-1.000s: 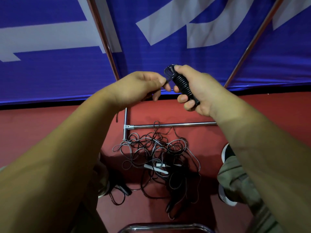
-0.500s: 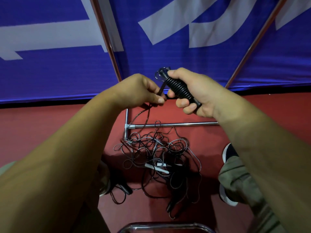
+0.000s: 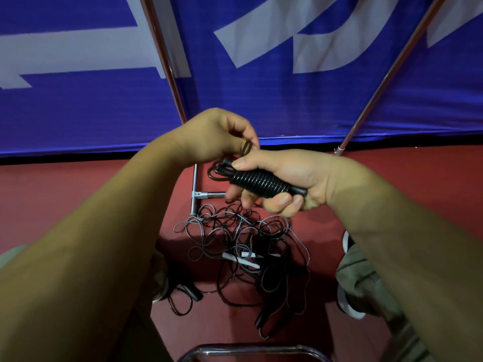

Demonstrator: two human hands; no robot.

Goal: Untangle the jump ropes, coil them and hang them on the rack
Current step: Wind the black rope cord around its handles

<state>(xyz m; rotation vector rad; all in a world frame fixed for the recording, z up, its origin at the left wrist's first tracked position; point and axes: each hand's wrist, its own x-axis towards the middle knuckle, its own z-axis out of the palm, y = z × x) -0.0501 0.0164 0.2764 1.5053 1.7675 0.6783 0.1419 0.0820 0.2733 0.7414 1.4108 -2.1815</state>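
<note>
Above the tangled pile of thin black jump ropes (image 3: pixel 243 244), the right hand (image 3: pixel 287 176) grips a black ribbed plastic handle (image 3: pixel 261 182); the left hand (image 3: pixel 217 137) pinches its cord (image 3: pixel 245 147). Best to wind even, snug loops.

Head camera, single view: worn high, facing forward and down; near over ropes (image 3: pixel 241 240) on floor (image 3: pixel 52 199), banner (image 3: pixel 261 105) just ahead.

Dim, overhead-lit view; dark shadow pools below, wide-angle edges bend.
</note>
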